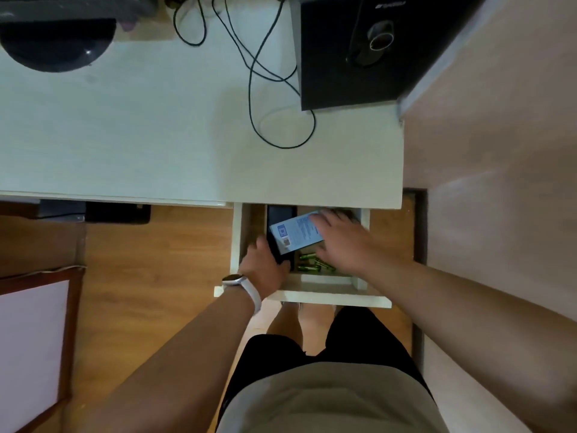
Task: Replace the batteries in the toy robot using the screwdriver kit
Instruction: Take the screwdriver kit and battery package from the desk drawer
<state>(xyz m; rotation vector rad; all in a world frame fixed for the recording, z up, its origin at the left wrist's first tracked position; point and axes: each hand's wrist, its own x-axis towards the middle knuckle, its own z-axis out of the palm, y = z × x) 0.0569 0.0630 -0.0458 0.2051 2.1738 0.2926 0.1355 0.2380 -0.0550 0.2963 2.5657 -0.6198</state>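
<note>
Beige shirt (327,401) fills six o'clock, with both bare arms reaching up past it. At twelve o'clock spreads the white desk (156,135), with a black speaker (359,57) at one o'clock. Near centre is the open drawer (327,295). In it the left hand (265,264) curls round the near end of a black case (281,220), probably the screwdriver kit. The right hand (346,242) lies flat, fingers spread, on a blue packet (296,232). Green batteries (309,264) lie loose at the case's four o'clock. No toy robot shows, so this looks like gathering, and every later step remains.
</note>
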